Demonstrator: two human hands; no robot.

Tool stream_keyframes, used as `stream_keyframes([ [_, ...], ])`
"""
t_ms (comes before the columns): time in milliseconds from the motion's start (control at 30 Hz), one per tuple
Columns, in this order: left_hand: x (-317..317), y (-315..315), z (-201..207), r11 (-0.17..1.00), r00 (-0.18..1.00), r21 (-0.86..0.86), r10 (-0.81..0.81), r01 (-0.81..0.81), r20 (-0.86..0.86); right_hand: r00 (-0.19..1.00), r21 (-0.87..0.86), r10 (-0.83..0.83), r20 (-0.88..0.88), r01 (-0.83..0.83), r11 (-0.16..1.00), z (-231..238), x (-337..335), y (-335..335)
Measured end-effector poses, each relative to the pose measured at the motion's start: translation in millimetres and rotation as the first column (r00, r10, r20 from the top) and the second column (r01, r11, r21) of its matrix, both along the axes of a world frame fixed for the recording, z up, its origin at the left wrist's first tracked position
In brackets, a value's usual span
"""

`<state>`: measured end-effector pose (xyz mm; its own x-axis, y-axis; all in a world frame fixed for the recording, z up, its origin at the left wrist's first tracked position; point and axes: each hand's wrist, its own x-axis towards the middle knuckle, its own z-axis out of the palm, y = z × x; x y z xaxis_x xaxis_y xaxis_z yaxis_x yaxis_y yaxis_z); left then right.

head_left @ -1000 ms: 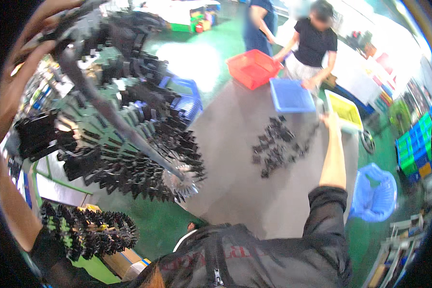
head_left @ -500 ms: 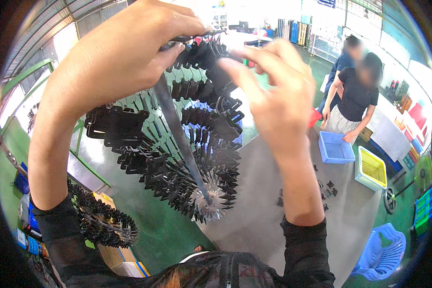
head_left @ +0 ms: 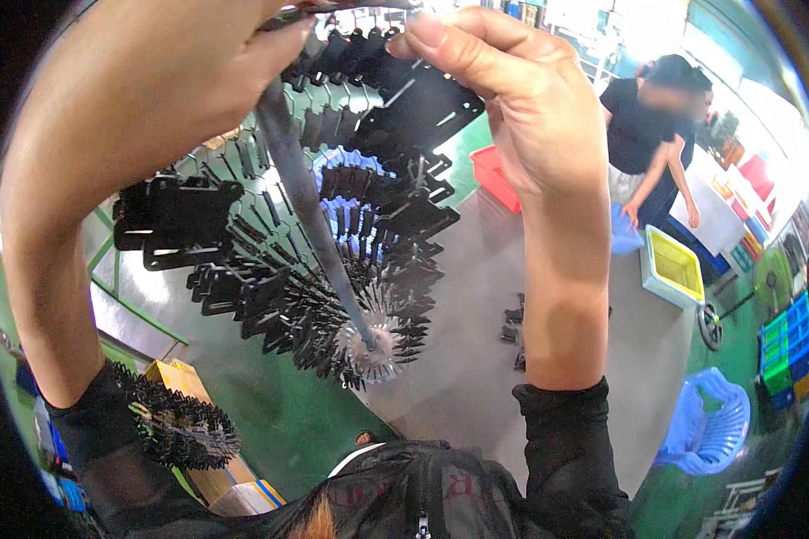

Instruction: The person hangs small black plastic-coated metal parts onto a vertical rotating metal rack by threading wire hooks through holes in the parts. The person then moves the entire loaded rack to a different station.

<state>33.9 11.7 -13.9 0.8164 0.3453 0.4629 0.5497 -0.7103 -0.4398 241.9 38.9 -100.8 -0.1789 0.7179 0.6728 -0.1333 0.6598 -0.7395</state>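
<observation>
A tall hanging rack with a grey central pole [head_left: 310,207] carries tiers of thin wire hooks, hung all round with flat black parts [head_left: 184,220]. My left hand [head_left: 252,58] is closed on the rack's top rim, its fingers partly cut off by the upper picture edge. At the right side of the top tier, my right hand [head_left: 512,81] pinches thumb and forefinger together among the hooks. What lies between those fingertips is too small to make out. Just below them hangs a larger black part [head_left: 427,108]. Radiating wires surround the pole's lower end.
A second loaded rack [head_left: 175,418] stands low at left by cardboard boxes [head_left: 180,382]. Loose black parts [head_left: 514,332] lie on the grey table [head_left: 458,359]. Beyond are a red bin [head_left: 496,180], a yellow basket [head_left: 674,260], a blue chair [head_left: 710,422] and co-workers [head_left: 652,135].
My right hand has gone from spread fingers to a pinch at the top hooks. Both hands and the rack sit higher and further left in view. A co-worker's arms have shifted.
</observation>
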Motion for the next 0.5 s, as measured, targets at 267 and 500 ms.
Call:
stream_keyframes([
  [267, 24, 11, 2, 0.996, 0.997, -0.042, -0.083, 0.083, 0.004, 0.987, -0.022, 0.150, -0.052, -0.151, 0.988, 4, 29, -18],
  [500, 12, -2, 12, 0.999, 0.995, -0.007, 0.036, -0.037, -0.091, 0.973, 0.096, 0.056, -0.223, -0.035, 0.995, -12, 32, -15],
])
